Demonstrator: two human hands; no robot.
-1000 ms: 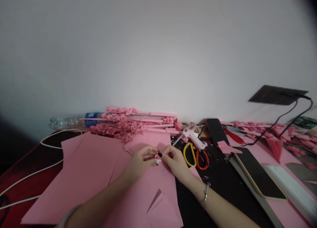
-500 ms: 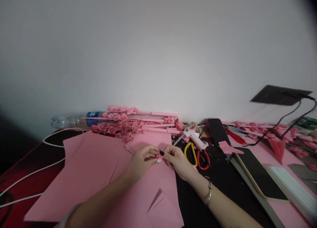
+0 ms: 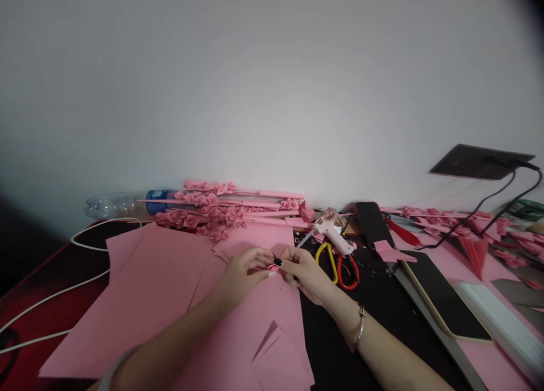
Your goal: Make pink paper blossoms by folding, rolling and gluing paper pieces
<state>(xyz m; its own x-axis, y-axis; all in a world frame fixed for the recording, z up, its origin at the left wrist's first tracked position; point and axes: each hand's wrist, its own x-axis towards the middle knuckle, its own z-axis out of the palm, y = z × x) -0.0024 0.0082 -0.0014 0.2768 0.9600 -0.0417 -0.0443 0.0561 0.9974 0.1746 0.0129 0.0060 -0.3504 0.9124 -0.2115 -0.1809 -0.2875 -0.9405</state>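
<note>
My left hand point(image 3: 245, 273) and my right hand point(image 3: 304, 273) meet fingertip to fingertip over large pink paper sheets point(image 3: 161, 289). Between the pinched fingers of both hands sits a small folded pink paper piece point(image 3: 274, 265), mostly hidden by the fingers. A silver bracelet point(image 3: 360, 326) circles my right wrist. Just right of my right hand lie yellow-handled and red-handled scissors point(image 3: 336, 264), and behind them a pink and white glue gun point(image 3: 330, 232).
Stems covered with pink paper flowers point(image 3: 221, 209) lie along the wall beside a plastic bottle point(image 3: 127, 204). White cables point(image 3: 55, 294) cross the left. A phone point(image 3: 446, 294), a long ruler, more pink paper and a wall socket with black cords point(image 3: 480, 162) are on the right.
Both hands have stayed together, pinching and working the small pink piece. The right wrist has turned slightly. The view has shifted a little.
</note>
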